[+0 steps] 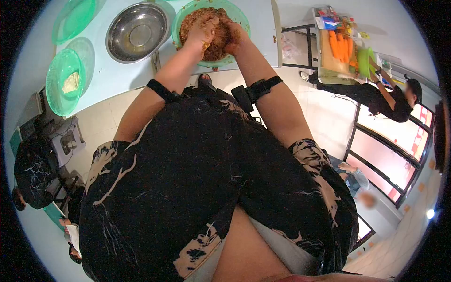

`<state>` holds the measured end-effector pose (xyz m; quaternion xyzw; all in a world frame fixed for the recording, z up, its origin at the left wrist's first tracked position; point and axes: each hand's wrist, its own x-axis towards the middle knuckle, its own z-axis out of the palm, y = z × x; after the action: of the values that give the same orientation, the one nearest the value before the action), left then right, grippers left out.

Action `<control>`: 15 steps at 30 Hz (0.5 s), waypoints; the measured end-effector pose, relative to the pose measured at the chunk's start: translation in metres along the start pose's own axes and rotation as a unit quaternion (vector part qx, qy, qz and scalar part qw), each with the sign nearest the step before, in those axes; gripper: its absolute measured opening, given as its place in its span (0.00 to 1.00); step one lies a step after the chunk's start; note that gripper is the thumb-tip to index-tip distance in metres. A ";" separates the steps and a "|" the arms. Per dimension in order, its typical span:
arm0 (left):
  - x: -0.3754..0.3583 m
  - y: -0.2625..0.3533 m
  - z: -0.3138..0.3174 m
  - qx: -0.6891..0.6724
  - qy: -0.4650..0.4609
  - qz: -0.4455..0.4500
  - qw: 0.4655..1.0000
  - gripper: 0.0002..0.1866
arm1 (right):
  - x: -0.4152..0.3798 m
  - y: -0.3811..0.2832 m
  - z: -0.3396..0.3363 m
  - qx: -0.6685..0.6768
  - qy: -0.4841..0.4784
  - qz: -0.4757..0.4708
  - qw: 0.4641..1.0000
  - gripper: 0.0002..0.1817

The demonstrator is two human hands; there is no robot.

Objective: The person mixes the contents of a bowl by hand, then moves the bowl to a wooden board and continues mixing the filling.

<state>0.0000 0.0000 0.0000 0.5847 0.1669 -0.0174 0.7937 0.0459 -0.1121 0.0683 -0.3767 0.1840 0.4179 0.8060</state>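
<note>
The brown mixture (206,35) sits in the green bowl (237,16) on the table (263,42); I'm kneading, left hand (206,29) and right hand (231,34) curled into it, gripping clumps. Next, I judge, comes folding the edges inward.

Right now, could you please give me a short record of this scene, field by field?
left hand: pressed into the brown mixture, fingers smeared
right hand: in the same mixture, beside the left
bowl: green bowl holding the mixture, on the white table
steel bowl: left of the green bowl, looks bare inside
green plate: at table's left edge, pale lump on it
co-worker: at another table with carrots
</note>
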 end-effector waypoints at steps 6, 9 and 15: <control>0.008 0.042 0.007 -0.263 0.079 -0.176 0.945 0.19 | 0.000 -0.023 0.018 -0.159 0.066 -0.127 0.977 0.19; 0.037 0.013 -0.011 -0.357 0.012 -0.154 0.921 0.18 | -0.017 -0.046 0.053 -0.371 0.106 -0.210 0.898 0.19; 0.005 0.085 -0.005 -0.257 0.021 -0.087 0.962 0.15 | -0.039 -0.070 0.083 -0.538 0.049 -0.260 0.800 0.23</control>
<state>0.0224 0.0324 0.0752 0.3440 0.2331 -0.0305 0.9091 0.0788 -0.0959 0.1775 -0.8033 -0.1363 0.2055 0.5421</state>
